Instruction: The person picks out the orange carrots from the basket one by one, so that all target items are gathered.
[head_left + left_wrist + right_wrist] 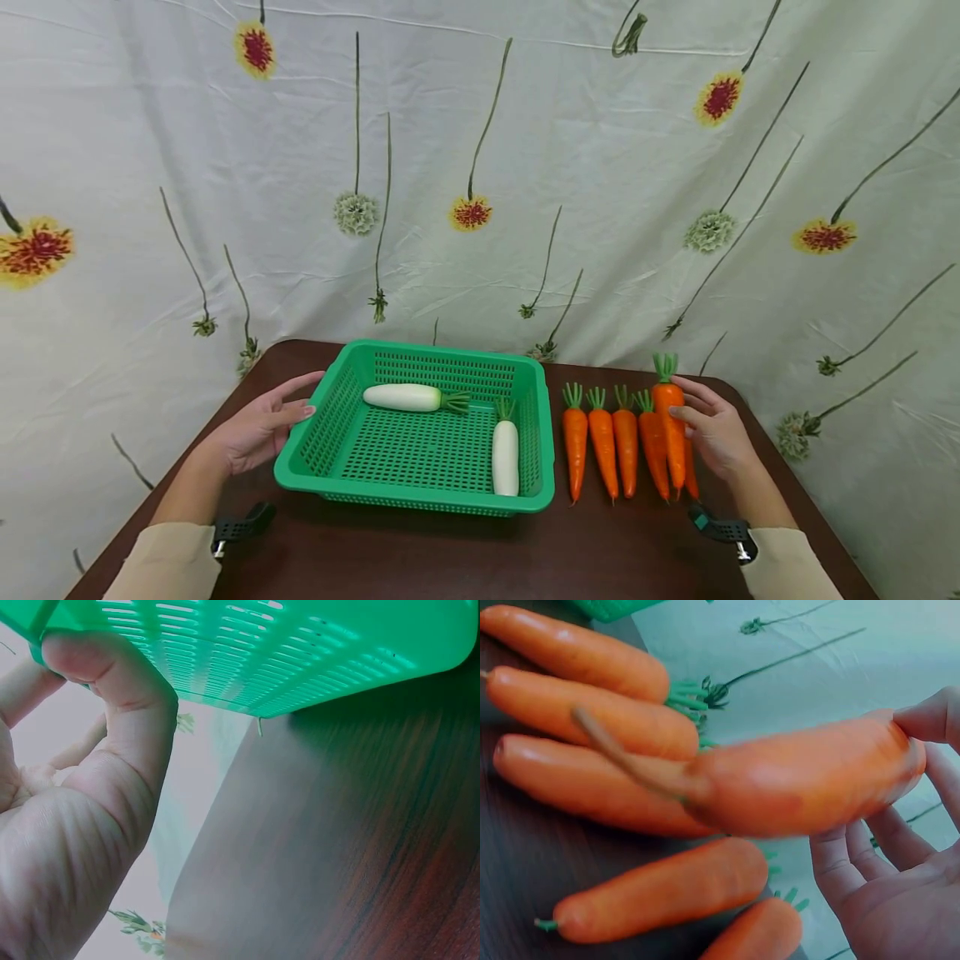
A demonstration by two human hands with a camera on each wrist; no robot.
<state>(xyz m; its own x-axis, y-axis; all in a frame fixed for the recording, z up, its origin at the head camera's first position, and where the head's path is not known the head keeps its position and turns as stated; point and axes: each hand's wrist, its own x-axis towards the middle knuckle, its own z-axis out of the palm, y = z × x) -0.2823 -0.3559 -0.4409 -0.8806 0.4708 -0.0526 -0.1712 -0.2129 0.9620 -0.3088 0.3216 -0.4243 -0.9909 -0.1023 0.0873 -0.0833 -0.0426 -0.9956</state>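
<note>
My left hand (258, 427) pinches the left rim of a green plastic basket (420, 493), its thumb at the rim in the left wrist view. Inside lie two white radishes with green tops: one radish (403, 397) sideways at the back, another radish (506, 460) lengthwise by the right wall. On the right, my right hand (716, 429) holds a carrot (667, 410) between thumb and fingers, its green top pointing away from me. In the right wrist view this carrot (795, 780) is raised above the others, its thin root tip toward the camera.
Several carrots (603, 437) lie in a row on the dark brown table (420, 554), right of the basket; the held one partly covers those at the row's right end. A pale flowered cloth (427, 275) hangs behind and around the table.
</note>
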